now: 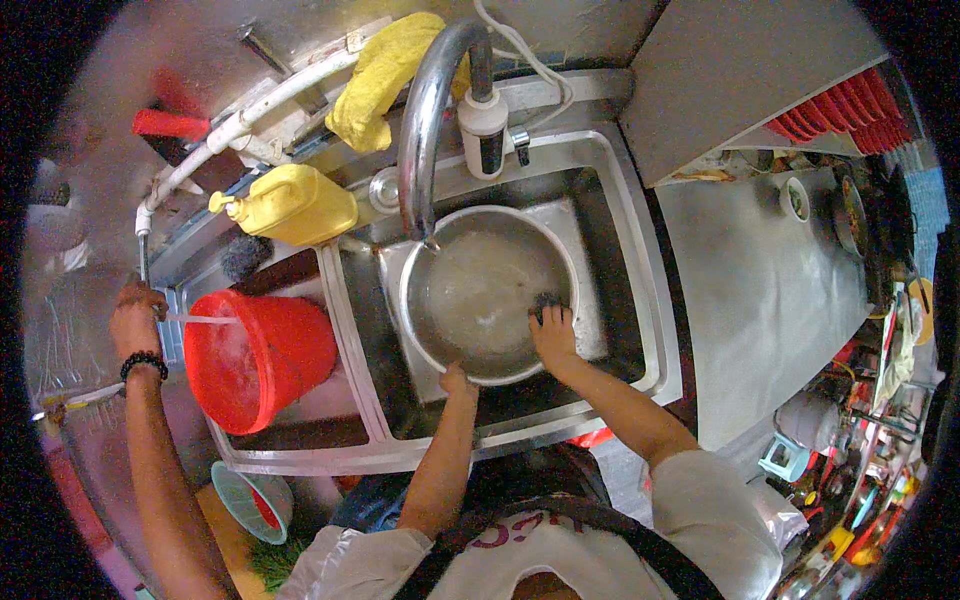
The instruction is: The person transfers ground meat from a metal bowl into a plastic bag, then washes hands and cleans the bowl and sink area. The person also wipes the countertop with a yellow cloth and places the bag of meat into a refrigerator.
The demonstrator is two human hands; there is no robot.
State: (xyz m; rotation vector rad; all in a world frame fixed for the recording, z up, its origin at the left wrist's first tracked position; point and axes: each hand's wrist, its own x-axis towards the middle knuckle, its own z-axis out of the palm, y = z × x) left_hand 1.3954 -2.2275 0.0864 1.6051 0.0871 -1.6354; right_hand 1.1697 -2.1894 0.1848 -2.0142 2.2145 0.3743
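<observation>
A round metal basin (487, 296) with cloudy water stands in the right bowl of a steel double sink (660, 300). My left hand (459, 379) grips the basin's near rim. Inside the basin, by its right wall, my right hand (553, 337) presses on a dark scouring pad (547, 301). The curved metal faucet (420, 135) arches over the basin's far left edge. A red plastic bucket (300, 345) sits in the left sink bowl, and water runs into it from a tap that another person's hand (139, 319) with a beaded bracelet touches.
A yellow plastic jug (292, 204) and a yellow cloth (382, 82) are behind the sink. A white water filter (482, 135) hangs on the faucet. Right of the sink is a steel counter (765, 300) with a white bowl (795, 199). A pale green basket (255, 502) is at the lower left.
</observation>
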